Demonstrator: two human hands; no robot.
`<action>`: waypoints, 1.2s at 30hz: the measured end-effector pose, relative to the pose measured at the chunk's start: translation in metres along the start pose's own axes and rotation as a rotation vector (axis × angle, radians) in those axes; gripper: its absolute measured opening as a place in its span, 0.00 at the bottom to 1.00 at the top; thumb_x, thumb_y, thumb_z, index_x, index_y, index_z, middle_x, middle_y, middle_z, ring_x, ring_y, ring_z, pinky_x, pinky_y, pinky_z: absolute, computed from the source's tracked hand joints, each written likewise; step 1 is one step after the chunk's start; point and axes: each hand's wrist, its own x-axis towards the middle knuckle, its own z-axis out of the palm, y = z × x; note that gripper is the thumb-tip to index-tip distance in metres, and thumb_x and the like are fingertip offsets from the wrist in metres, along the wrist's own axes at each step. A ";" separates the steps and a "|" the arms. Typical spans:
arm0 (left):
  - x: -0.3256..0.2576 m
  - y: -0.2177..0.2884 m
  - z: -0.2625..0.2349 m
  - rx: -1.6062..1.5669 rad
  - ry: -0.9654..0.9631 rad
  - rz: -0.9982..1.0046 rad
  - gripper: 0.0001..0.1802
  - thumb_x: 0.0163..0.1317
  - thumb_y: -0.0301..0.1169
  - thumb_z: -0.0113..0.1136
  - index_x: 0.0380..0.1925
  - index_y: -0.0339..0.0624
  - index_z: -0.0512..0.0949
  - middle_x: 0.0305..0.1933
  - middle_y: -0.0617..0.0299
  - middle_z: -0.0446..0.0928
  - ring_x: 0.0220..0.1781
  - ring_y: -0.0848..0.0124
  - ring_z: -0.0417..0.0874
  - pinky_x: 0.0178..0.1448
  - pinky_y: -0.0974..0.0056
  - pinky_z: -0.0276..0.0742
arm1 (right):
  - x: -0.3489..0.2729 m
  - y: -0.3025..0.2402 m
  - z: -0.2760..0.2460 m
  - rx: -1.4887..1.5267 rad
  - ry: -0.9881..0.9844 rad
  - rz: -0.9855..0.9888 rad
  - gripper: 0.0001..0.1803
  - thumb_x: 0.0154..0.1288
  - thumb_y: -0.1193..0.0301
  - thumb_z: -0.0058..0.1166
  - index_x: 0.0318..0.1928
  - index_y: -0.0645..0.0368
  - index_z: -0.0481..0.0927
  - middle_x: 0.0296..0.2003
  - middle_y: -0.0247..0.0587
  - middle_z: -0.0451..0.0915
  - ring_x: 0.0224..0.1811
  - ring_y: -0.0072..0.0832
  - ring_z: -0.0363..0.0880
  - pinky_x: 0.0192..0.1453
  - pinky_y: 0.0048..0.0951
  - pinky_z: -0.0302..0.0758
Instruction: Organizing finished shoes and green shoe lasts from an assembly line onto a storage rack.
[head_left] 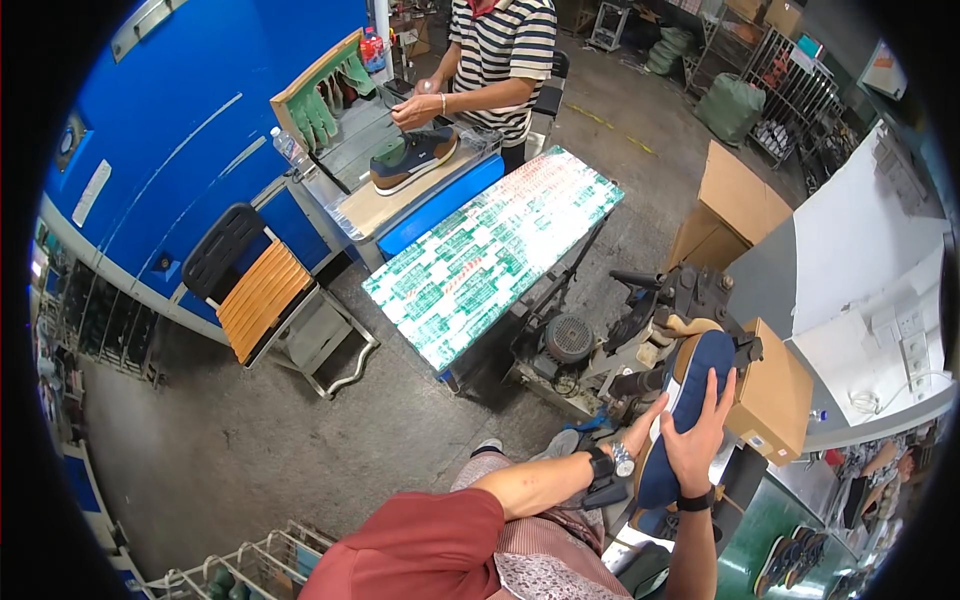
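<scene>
A shoe (688,400) with a navy blue sole and a white side edge is at the right, its sole turned toward me. My left hand (645,430) grips its left side, most of the fingers hidden behind it. On the other side my right hand (700,435) holds the shoe, fingers stretched over the navy sole. The shoe's upper end is close to a dark metal machine (690,295) with a tan rounded piece (692,326) on it; whether they touch I cannot tell.
Across from me a person in a striped shirt (505,50) works at a bench with a navy and brown sneaker (415,160). A green-and-white patterned tabletop (490,260), a motor (570,338), cardboard boxes (772,395) and a folding chair (265,295) stand around.
</scene>
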 end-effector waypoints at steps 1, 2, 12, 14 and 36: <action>0.004 -0.007 -0.003 0.051 0.005 0.110 0.45 0.69 0.65 0.51 0.69 0.38 0.67 0.66 0.51 0.73 0.66 0.65 0.75 0.71 0.62 0.69 | -0.002 0.001 0.000 0.000 0.003 -0.006 0.50 0.49 0.71 0.66 0.75 0.53 0.60 0.78 0.53 0.49 0.77 0.56 0.55 0.74 0.46 0.65; 0.006 -0.012 -0.007 0.051 0.000 0.112 0.45 0.69 0.65 0.51 0.69 0.38 0.67 0.66 0.51 0.73 0.66 0.65 0.75 0.71 0.62 0.69 | -0.004 0.001 -0.001 -0.011 0.018 -0.030 0.50 0.49 0.71 0.66 0.75 0.54 0.60 0.78 0.54 0.49 0.78 0.56 0.54 0.74 0.47 0.65; -0.008 -0.007 -0.004 0.109 0.010 -0.036 0.46 0.70 0.65 0.49 0.71 0.36 0.64 0.70 0.52 0.69 0.72 0.69 0.68 0.73 0.63 0.66 | -0.018 -0.010 -0.005 -0.053 0.109 -0.084 0.54 0.47 0.70 0.69 0.75 0.58 0.57 0.78 0.62 0.45 0.78 0.62 0.50 0.74 0.53 0.64; -0.008 -0.015 0.006 0.176 0.111 -0.057 0.45 0.70 0.65 0.49 0.70 0.37 0.67 0.69 0.55 0.71 0.68 0.69 0.72 0.68 0.64 0.71 | -0.022 -0.005 -0.014 -0.069 0.125 -0.044 0.55 0.47 0.70 0.69 0.76 0.59 0.56 0.77 0.62 0.45 0.79 0.61 0.49 0.75 0.53 0.62; -0.179 0.115 -0.062 0.836 0.140 -0.453 0.34 0.61 0.47 0.66 0.61 0.35 0.74 0.58 0.52 0.80 0.57 0.56 0.82 0.62 0.53 0.77 | -0.035 0.039 0.034 2.083 -0.206 0.509 0.49 0.61 0.57 0.68 0.75 0.63 0.58 0.70 0.46 0.64 0.71 0.32 0.63 0.75 0.32 0.60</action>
